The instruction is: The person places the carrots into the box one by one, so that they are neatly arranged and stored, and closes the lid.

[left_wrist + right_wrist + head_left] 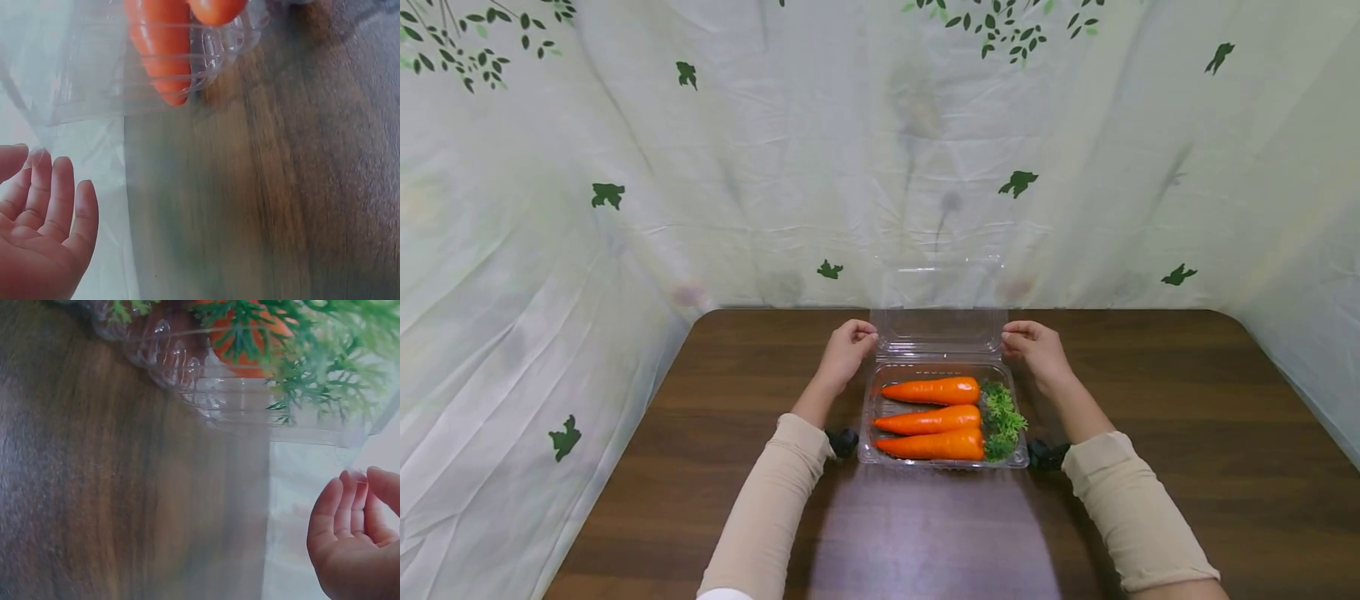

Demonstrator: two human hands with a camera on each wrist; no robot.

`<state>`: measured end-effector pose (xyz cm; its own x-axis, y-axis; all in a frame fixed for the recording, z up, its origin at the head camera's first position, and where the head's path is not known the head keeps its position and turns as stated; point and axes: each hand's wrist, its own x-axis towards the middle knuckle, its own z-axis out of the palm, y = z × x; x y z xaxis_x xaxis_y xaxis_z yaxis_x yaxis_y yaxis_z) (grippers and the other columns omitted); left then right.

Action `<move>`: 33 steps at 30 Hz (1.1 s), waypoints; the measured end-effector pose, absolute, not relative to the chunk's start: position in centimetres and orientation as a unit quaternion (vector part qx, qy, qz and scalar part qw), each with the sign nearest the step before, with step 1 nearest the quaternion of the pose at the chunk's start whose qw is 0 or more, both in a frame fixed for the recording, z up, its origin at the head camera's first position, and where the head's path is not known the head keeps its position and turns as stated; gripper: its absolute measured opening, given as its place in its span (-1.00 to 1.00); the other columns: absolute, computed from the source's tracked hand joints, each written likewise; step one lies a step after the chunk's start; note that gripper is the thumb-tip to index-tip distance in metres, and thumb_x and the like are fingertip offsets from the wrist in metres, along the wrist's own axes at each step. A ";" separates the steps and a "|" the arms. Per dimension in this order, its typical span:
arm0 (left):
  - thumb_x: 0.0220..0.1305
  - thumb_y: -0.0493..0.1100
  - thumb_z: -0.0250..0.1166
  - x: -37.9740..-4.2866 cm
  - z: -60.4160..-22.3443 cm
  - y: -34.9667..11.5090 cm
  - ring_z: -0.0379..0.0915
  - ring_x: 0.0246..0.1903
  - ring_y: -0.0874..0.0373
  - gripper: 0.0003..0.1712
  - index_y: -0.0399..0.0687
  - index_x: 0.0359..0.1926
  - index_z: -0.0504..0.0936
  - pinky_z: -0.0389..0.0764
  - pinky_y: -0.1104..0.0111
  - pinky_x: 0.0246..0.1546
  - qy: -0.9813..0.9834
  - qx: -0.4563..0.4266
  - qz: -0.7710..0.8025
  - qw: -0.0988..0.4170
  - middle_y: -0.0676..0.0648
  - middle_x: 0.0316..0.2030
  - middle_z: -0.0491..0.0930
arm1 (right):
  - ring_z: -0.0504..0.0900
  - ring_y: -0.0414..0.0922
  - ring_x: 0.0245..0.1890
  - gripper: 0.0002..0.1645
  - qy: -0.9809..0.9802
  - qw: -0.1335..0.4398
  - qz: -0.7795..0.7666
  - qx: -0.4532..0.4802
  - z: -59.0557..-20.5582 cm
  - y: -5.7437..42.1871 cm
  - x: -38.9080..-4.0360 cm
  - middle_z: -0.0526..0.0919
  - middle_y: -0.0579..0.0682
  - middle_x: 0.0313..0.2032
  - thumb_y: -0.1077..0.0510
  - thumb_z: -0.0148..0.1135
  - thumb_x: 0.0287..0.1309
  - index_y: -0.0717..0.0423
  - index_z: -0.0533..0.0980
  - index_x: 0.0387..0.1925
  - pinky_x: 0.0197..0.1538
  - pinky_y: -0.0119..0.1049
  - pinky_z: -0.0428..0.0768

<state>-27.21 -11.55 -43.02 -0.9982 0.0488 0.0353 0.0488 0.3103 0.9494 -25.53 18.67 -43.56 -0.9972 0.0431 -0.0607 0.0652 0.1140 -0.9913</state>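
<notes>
A clear plastic clamshell container [868, 408] lies on the table, its lid [938, 327] standing raised at the back. Three orange carrots [928, 419] lie side by side in the base, with leafy green tops [1000, 421] at the right end. My left hand [847, 346] pinches the lid's left edge between thumb and fingertips; in the left wrist view, that hand [47, 219] has a bit of clear plastic at its fingertips. My right hand [1033, 346] pinches the lid's right edge, and the right wrist view shows the thumb and fingers of that hand [356, 531] meeting at the plastic.
The dark brown wooden table [1165, 417] extends to both sides of the container. Behind it hangs a pale curtain [760, 167] with a green leaf pattern, close to the table's back edge. Dark wrist cameras [842, 442] sit near the container's sides.
</notes>
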 end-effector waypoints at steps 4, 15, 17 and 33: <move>0.21 -0.31 0.15 -27.2 -42.6 -11.6 0.31 -0.51 0.15 -0.87 -0.30 -0.22 0.49 0.35 0.41 -0.49 0.807 0.040 0.589 -0.020 -0.12 -0.42 0.45 | 0.51 -0.19 -0.40 -0.64 0.755 -0.008 -0.656 0.021 -43.0 18.7 -25.2 0.50 -0.11 -0.44 0.21 0.09 0.19 0.42 0.38 -0.07 -0.22 -0.32 0.51; 0.21 -0.23 0.17 -26.9 -40.9 -12.0 0.40 -0.35 0.06 -0.82 -0.24 -0.19 0.51 0.41 0.35 -0.36 0.832 0.072 0.548 -0.046 -0.15 -0.30 0.51 | 0.50 -0.15 -0.30 -0.58 0.756 -0.053 -0.652 -0.028 -41.3 18.8 -24.5 0.49 -0.01 -0.30 0.17 0.14 0.16 0.42 0.37 -0.05 -0.23 -0.46 0.49; 0.21 -0.22 0.17 -26.7 -40.4 -12.0 0.41 -0.32 0.04 -0.80 -0.24 -0.17 0.50 0.43 0.33 -0.33 0.834 0.076 0.545 -0.046 -0.15 -0.27 0.51 | 0.50 -0.15 -0.28 -0.56 0.753 -0.055 -0.655 -0.033 -41.1 18.8 -24.2 0.49 -0.04 -0.29 0.16 0.14 0.16 0.42 0.35 -0.04 -0.19 -0.43 0.49; 0.17 -0.27 0.22 -23.7 -39.1 -12.6 0.42 -0.27 0.05 -0.81 -0.24 -0.18 0.49 0.46 0.25 -0.16 0.827 0.146 0.535 -0.089 -0.14 -0.26 0.52 | 0.50 -0.25 -0.29 -0.62 0.747 -0.093 -0.653 -0.080 -40.6 19.3 -21.4 0.50 -0.10 -0.28 0.18 0.20 0.11 0.41 0.38 -0.14 -0.18 -0.47 0.47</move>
<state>-23.74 -12.61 -39.13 -0.9416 0.1462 0.3033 0.3366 0.3850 0.8594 -21.40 19.30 -40.63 -0.9699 0.0031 0.2434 -0.2408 0.1342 -0.9613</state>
